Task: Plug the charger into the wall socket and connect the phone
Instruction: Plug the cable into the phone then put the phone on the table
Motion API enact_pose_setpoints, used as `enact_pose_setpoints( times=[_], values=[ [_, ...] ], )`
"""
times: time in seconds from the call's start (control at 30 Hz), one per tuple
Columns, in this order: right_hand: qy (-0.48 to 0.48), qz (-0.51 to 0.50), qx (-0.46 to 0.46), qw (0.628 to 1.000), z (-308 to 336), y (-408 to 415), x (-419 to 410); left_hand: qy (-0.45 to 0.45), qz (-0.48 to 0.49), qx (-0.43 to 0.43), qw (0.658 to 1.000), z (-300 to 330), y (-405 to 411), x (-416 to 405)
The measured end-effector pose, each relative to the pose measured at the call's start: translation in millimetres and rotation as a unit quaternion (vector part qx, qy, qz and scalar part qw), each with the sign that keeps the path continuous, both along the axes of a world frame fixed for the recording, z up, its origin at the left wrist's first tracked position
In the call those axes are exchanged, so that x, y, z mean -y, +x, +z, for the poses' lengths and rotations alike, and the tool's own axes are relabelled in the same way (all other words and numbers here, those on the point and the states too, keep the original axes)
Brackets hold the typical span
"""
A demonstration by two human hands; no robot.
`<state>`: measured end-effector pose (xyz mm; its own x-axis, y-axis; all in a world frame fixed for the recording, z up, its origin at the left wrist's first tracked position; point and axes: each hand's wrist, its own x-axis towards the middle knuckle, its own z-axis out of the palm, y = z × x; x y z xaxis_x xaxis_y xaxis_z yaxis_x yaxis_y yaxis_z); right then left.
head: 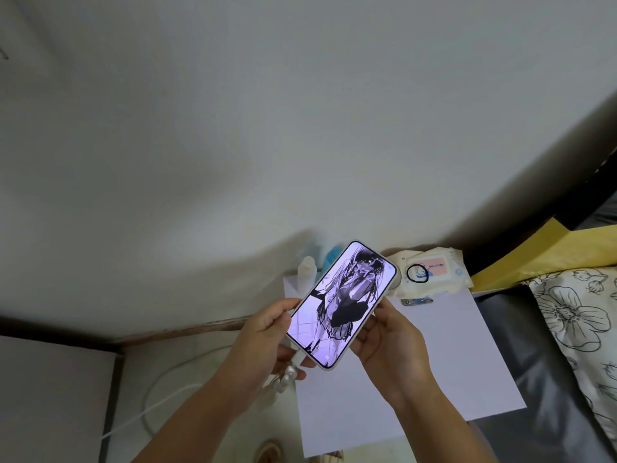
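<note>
A phone (344, 304) with a lit purple screen and a pale case is held tilted between both hands, above a white sheet (434, 379). My left hand (263, 345) grips its lower left edge, fingers by the white cable plug (298, 357) at the phone's bottom end. My right hand (389, 342) holds the right edge. The white charger cable (157, 409) loops across the floor to the lower left. A bead strap (287, 379) hangs under the phone. No wall socket or charger block is in view.
A wet-wipes pack (434, 272) with a black hair tie (417, 273) lies against the wall. Pale bottles (307, 272) stand behind the phone. A flowered pillow (577, 322), dark bedding and a yellow envelope (541, 252) lie right. A grey box (50, 396) stands left.
</note>
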<state>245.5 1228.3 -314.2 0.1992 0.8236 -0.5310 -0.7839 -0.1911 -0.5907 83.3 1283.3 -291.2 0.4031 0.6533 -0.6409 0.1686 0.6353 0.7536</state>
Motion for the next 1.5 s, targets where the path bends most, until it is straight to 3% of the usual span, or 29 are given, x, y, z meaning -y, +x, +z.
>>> enact_pose_setpoints(
  times=[0.27,0.83,1.4,1.5],
  values=[
    [0.018,0.009,-0.067,0.998,-17.4,5.8,10.4,0.007,-0.018,-0.015,1.000,-18.3,2.8,1.7],
    [-0.019,0.022,-0.074,0.997,-68.1,18.2,32.7,-0.004,-0.065,-0.041,0.997,-64.1,13.9,9.5],
    [-0.055,0.027,-0.033,0.998,-105.1,24.7,45.6,-0.003,-0.091,-0.044,0.995,-116.1,21.4,8.6],
    [-0.116,0.053,0.034,0.991,-113.4,26.3,44.4,-0.015,-0.090,-0.051,0.995,-131.9,22.7,10.2]
  ],
)
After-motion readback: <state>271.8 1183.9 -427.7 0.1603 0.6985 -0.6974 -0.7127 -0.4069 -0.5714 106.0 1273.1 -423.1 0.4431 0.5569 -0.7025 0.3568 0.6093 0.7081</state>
